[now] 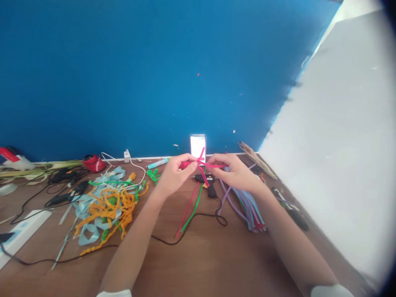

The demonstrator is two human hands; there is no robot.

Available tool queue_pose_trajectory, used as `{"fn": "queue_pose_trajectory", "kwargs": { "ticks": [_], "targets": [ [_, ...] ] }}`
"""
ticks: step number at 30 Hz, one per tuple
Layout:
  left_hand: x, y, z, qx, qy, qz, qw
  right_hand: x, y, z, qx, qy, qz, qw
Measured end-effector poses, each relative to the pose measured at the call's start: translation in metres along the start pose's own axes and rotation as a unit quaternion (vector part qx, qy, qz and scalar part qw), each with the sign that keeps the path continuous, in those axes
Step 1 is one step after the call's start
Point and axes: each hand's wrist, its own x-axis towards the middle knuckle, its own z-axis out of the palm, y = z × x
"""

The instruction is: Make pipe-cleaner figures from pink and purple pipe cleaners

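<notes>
Between both hands, raised above the table, are red pipe cleaners (202, 177) that cross one another. My left hand (177, 173) pinches the crossing part and a red bundle between thumb and fingers. My right hand (230, 171) is closed on a red strand stretched out to the right. Beneath them lies a black glue gun (212, 189) with its cord running along the table. One red pipe cleaner (187, 210) and a green pipe cleaner (193, 212) lie side by side below the hands. A lit phone (198, 144) stands upright against the blue wall behind.
Orange twisted pipe cleaners (117, 206) and light blue ribbon (89, 235) are heaped at left. A white power strip (21, 237) lies near the left edge. Purple and blue pipe cleaners (247, 204) sit at right, near a dark-handled tool (293, 214). A blue marker (157, 163) lies by the wall.
</notes>
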Motion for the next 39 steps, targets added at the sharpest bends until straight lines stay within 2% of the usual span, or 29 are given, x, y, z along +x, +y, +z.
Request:
{"fn": "queue_pose_trajectory", "kwargs": {
  "ticks": [3, 5, 8, 12, 15, 19, 27, 31, 34, 37, 39],
  "targets": [
    [-0.001, 0.003, -0.003, 0.081, -0.01, 0.043, 0.996, 0.0, 0.003, -0.009, 0.161, -0.104, 0.045, 0.98],
    [-0.001, 0.005, -0.003, 0.131, -0.01, 0.068, 0.989, 0.001, 0.006, -0.013, 0.24, -0.126, 0.057, 0.961],
    [-0.001, 0.004, -0.001, 0.182, -0.012, 0.108, 0.977, 0.002, 0.009, -0.012, 0.288, -0.117, 0.063, 0.948],
    [-0.002, 0.002, 0.003, 0.204, -0.034, 0.151, 0.967, 0.006, 0.011, 0.001, 0.31, -0.102, 0.054, 0.944],
    [-0.003, 0.001, 0.002, 0.211, -0.037, 0.135, 0.967, 0.009, 0.015, 0.012, 0.32, -0.09, 0.03, 0.943],
    [-0.003, 0.003, -0.003, 0.184, -0.045, 0.085, 0.978, 0.01, 0.017, 0.017, 0.289, -0.075, 0.011, 0.954],
    [-0.006, 0.007, -0.008, 0.109, -0.071, 0.034, 0.991, 0.007, 0.006, 0.019, 0.158, 0.009, -0.06, 0.986],
    [-0.004, 0.003, -0.006, 0.015, -0.069, -0.02, 0.997, 0.006, 0.008, 0.022, 0.022, 0.04, -0.16, 0.986],
    [0.0, -0.004, -0.001, -0.141, -0.075, -0.102, 0.982, 0.003, 0.011, 0.022, -0.16, 0.075, -0.264, 0.948],
    [0.003, -0.011, 0.005, -0.299, -0.101, -0.179, 0.932, -0.001, 0.011, 0.019, -0.345, 0.107, -0.33, 0.872],
    [0.005, -0.014, 0.01, -0.357, -0.105, -0.197, 0.907, -0.002, 0.01, 0.017, -0.418, 0.119, -0.342, 0.833]
  ]
}}
